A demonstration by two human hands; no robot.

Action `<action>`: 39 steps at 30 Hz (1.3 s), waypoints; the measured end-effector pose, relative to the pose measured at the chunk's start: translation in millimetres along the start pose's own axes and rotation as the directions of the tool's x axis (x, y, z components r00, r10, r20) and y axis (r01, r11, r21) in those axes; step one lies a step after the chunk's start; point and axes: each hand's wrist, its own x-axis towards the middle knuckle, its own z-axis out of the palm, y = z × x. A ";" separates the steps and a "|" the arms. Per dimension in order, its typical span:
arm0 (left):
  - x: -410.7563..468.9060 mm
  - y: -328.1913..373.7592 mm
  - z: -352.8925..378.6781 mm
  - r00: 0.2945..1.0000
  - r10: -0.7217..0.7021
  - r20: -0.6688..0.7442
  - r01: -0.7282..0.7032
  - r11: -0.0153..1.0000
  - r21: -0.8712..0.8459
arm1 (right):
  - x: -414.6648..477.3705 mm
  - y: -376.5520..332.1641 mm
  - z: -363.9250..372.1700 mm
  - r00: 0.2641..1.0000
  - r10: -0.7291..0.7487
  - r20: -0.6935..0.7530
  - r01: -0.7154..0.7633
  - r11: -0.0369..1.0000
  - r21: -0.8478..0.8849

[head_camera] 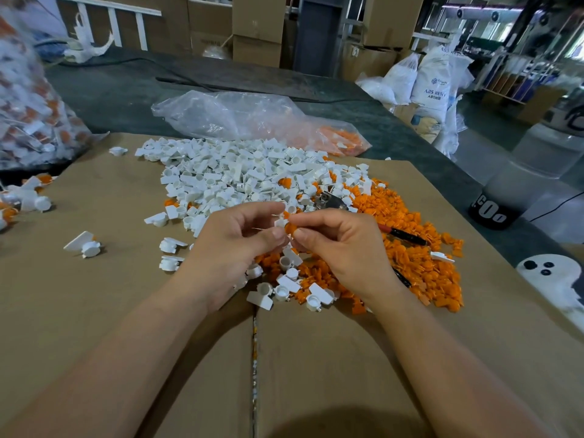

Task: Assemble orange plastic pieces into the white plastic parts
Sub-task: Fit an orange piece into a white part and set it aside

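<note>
Head view. A: Why are both hands up off the cardboard (110, 295)?
B: Likely to line the two bits up close to the eyes. The left hand (234, 235) pinches a white part (280, 222) between thumb and fingers. The right hand (341, 245) pinches an orange piece (290, 229) at its fingertips, touching the white one. Seated or not, cannot tell.
A: Where does the pair sit relative to the hands?
B: Between them, right at the fingertips: just right of the left thumb, just left of the right forefinger, above the near edge of the piles.
A: And the stock?
B: White pile (240, 172) far and left, orange pile (410, 248) right, meeting in the middle. Probably so each hand feeds from its own side. A clear bag (227, 115) lies farther back.
</note>
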 end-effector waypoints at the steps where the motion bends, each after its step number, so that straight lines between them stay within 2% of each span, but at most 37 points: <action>1: 0.5 0.6 0.4 1.000 -0.011 -0.017 0.010 1.000 -0.022 | -0.1 0.0 0.6 1.000 -0.018 -0.012 0.018 1.000 -0.021; 10: 1.1 -1.2 -0.6 1.000 0.009 -0.025 -0.008 0.999 0.051 | -2.6 3.8 5.2 0.985 -0.159 -0.061 0.146 0.972 -0.185; 15: 0.4 -1.3 -1.8 0.998 0.007 -0.057 -0.001 0.994 0.106 | -1.2 5.8 6.5 0.979 -0.203 -0.029 0.193 0.959 -0.206; 19: 0.8 1.2 -1.2 0.996 -0.039 -0.078 0.043 0.998 0.050 | 1.0 7.0 5.5 0.981 -0.194 0.027 0.196 0.966 -0.168; 26: 2.0 2.6 -2.3 0.989 -0.112 -0.092 0.112 0.994 -0.004 | 0.3 12.0 6.7 0.976 -0.219 0.014 0.219 0.964 -0.154; 35: 2.7 1.5 -4.1 0.989 -0.127 -0.080 0.129 0.991 0.018 | 1.6 12.0 7.1 0.957 -0.289 0.011 0.282 0.924 -0.258; 39: 2.7 1.3 -4.1 0.989 -0.132 -0.061 0.131 0.991 -0.025 | 1.7 13.0 7.8 0.929 -0.370 0.010 0.351 0.872 -0.341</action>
